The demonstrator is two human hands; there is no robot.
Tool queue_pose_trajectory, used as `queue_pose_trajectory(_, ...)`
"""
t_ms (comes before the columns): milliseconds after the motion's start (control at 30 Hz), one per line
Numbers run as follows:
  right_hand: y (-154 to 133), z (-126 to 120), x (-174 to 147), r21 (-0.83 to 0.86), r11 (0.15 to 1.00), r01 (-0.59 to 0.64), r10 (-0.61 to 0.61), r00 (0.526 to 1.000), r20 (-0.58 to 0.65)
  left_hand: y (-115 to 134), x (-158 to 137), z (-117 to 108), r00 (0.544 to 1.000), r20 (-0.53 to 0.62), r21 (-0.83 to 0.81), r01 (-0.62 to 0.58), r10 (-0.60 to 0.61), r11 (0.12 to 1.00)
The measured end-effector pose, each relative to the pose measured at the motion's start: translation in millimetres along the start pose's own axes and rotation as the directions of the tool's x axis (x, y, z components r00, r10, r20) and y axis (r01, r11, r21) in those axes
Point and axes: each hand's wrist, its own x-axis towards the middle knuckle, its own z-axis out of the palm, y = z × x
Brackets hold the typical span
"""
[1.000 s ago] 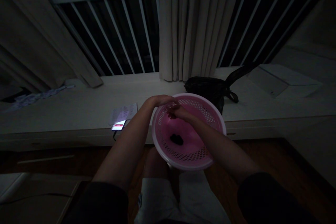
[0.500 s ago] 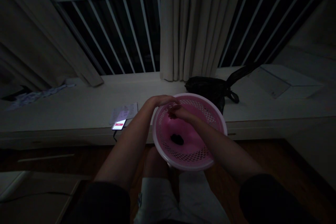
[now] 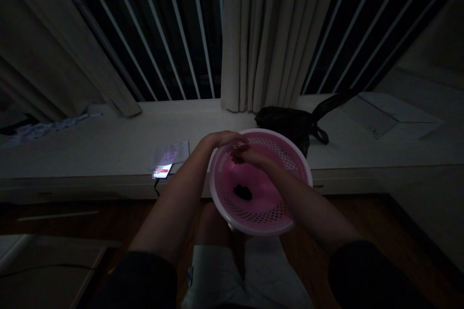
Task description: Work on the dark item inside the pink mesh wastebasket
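Note:
A round pink plastic basket (image 3: pixel 266 174) with a paler rim and lattice sides sits tilted in front of me, above my knees. My left hand (image 3: pixel 226 138) is closed over its upper left rim. Inside the basket, my right hand (image 3: pixel 248 154) lies by the upper left wall, just below the left hand. Its shadowed fingers look slightly apart; nothing can be made out in them. At the bottom of the basket lies a small black item (image 3: pixel 242 192), its kind too dark to tell.
Behind the basket, a black plastic bag (image 3: pixel 279 116) rests on the white ledge (image 3: pixel 119 149). Left of my arm are a lit phone (image 3: pixel 163 171) with a cable and a paper booklet (image 3: pixel 179 149). A white box (image 3: pixel 395 113) stands at the right. Curtains (image 3: pixel 275 34) and railings rise behind.
The view has shifted very slightly. Both hands stay in the same places at the basket, and the black item lies where it was.

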Motion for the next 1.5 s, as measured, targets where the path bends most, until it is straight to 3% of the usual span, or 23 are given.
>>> queue_pose_trajectory(167,-3,-6,-3,-0.028,0.999,-0.018,0.019,1.0,0.021,4,-1,3,0.998,0.045,-0.028,0.041,-0.039,0.999)
queue_pose_trajectory(433,-3,-2,-1,-0.113,0.992,0.053,-0.062,0.995,-0.076,6,-4,5,0.996,0.044,-0.059,0.078,-0.076,0.995)
queue_pose_trajectory(733,2,-4,3,-0.095,0.987,0.13,-0.135,0.99,-0.042,7,-2,4,0.992,-0.059,0.037,0.111,-0.108,0.993)
queue_pose_trajectory(900,1,-4,3,-0.177,0.977,0.116,-0.136,0.985,-0.108,6,1,3,0.986,-0.119,0.094,0.128,-0.116,0.987)
queue_pose_trajectory(1033,2,-5,4,-0.219,0.974,0.059,-0.099,0.979,-0.18,4,3,2,0.991,-0.102,0.139,0.096,-0.082,0.986)
queue_pose_trajectory(1200,2,-6,2,-0.178,0.975,0.136,-0.151,0.986,-0.073,5,1,2,0.996,-0.053,0.148,0.074,-0.067,0.986)
queue_pose_trajectory(1367,1,-3,-1,-0.182,0.974,0.137,-0.16,0.98,-0.117,10,-2,3,0.989,-0.102,0.128,0.122,-0.109,0.984)
queue_pose_trajectory(1500,1,1,-2,-0.2,0.972,0.127,-0.158,0.976,-0.15,11,-1,2,0.99,-0.061,0.087,0.132,-0.127,0.987)
